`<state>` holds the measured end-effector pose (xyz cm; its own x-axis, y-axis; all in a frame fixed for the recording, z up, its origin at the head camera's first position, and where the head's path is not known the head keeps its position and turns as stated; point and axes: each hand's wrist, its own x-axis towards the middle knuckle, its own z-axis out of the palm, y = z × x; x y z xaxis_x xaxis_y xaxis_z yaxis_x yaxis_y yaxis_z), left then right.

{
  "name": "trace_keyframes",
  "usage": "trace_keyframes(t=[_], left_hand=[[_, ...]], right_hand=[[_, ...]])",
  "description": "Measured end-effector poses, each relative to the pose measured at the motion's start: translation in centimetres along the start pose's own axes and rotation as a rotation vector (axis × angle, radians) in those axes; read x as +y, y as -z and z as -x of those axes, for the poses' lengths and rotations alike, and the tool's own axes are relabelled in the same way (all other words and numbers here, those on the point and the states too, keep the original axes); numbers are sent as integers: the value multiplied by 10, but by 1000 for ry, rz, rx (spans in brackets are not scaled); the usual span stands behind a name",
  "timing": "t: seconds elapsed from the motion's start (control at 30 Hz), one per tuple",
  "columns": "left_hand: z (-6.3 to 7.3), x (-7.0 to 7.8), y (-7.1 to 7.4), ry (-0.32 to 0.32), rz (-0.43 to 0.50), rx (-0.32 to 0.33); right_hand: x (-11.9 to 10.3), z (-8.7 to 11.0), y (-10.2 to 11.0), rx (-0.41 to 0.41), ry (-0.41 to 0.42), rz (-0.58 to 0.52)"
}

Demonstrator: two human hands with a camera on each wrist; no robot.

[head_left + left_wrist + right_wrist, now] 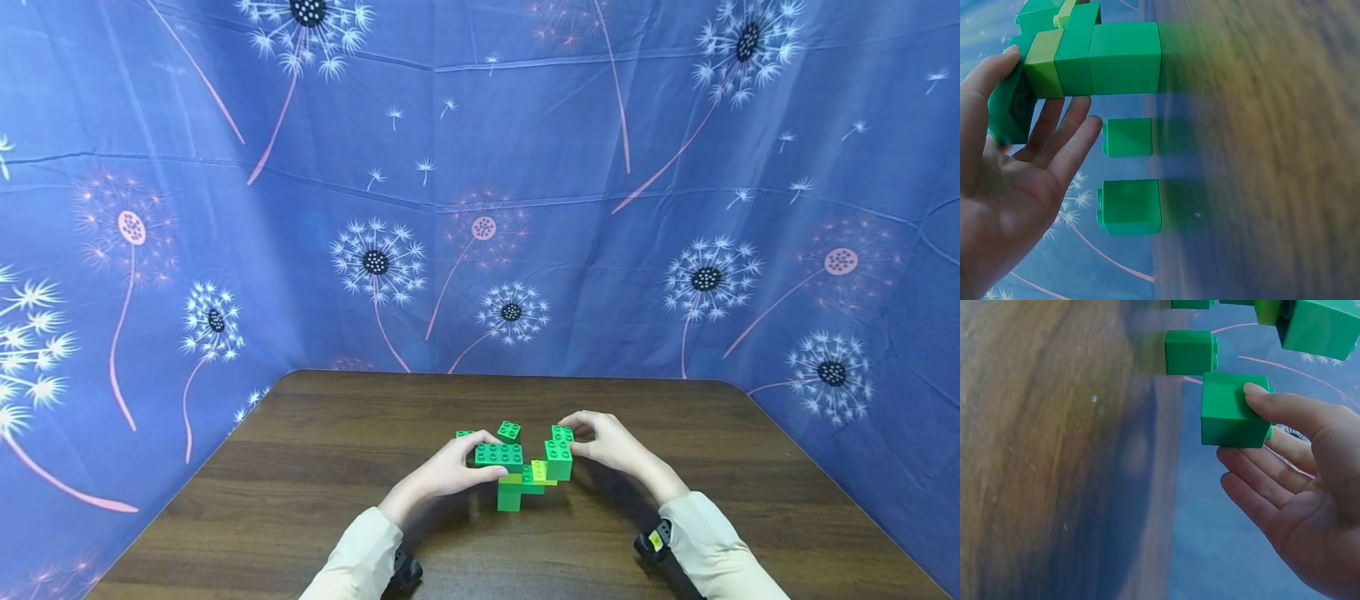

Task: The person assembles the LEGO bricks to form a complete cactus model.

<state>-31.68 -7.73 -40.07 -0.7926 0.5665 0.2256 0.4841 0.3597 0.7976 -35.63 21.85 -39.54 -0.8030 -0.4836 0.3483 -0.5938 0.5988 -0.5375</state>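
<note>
A joined build of green and lime toy building bricks stands near the middle of the table. My left hand grips the long green brick at its upper left, thumb on the near side. In the left wrist view, the left hand has its other fingers behind the build. On the build's right side sits a raised green brick. Just behind that, my right hand pinches a separate square green brick between thumb and fingers. It appears slightly above the tabletop in the right wrist view.
Two loose green bricks stand behind the build: one square brick near the centre, and another brick partly hidden behind the left hand. The brown wooden table ends at a blue dandelion-print cloth.
</note>
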Motion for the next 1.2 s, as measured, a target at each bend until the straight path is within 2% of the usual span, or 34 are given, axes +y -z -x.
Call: trace_keyframes(t=[0.17,0.27,0.6,0.97,1.2], left_hand=[[0,-1,2,2,-63,-14],[0,-1,3,16,-65,-29],[-2,-2,1,56,-16,-31],[-4,-4,2,46,30,-31],[-4,-4,3,27,-1,-24]], right_hand=[[-2,0,4,12,1,9],[-6,1,6,21,-1,9],[-18,0,15,51,-28,-1],[-30,-1,20,85,-1,8],[-38,-2,22,92,24,10]])
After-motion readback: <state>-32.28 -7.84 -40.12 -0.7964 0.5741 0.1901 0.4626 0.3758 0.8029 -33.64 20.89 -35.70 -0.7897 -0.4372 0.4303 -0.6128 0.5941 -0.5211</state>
